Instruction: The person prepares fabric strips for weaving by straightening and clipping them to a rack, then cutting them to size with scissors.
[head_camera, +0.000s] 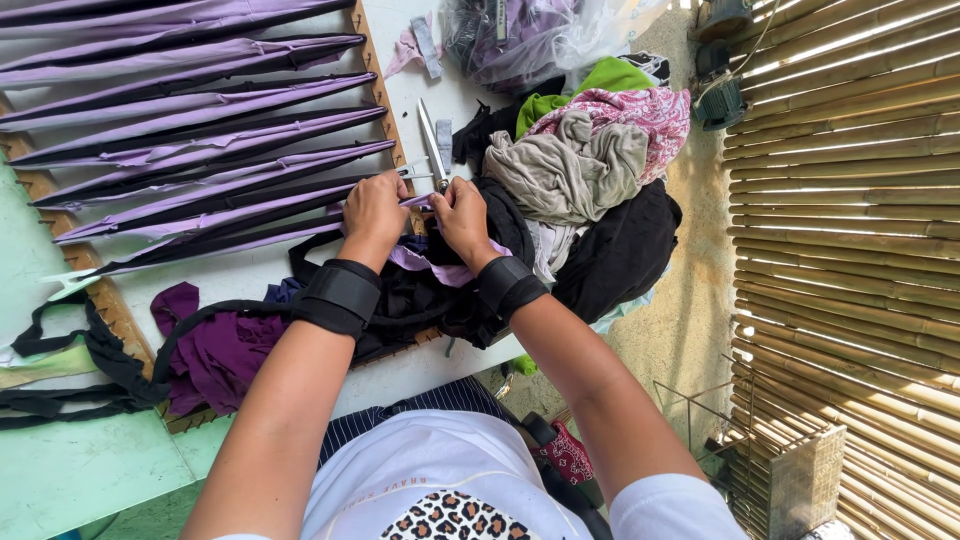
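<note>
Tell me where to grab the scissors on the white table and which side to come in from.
Probably by the handle end. The scissors lie flat on the white table, blades pointing away from the person, handles nearest the right hand and left hand. Come from the near side, over the hands; the heap of clothes crowds the right, and the blade tip is bare steel.

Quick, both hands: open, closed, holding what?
Left hand: closed, pinching the purple fabric strip.
Right hand: closed on the same strip, beside the scissors.
</note>
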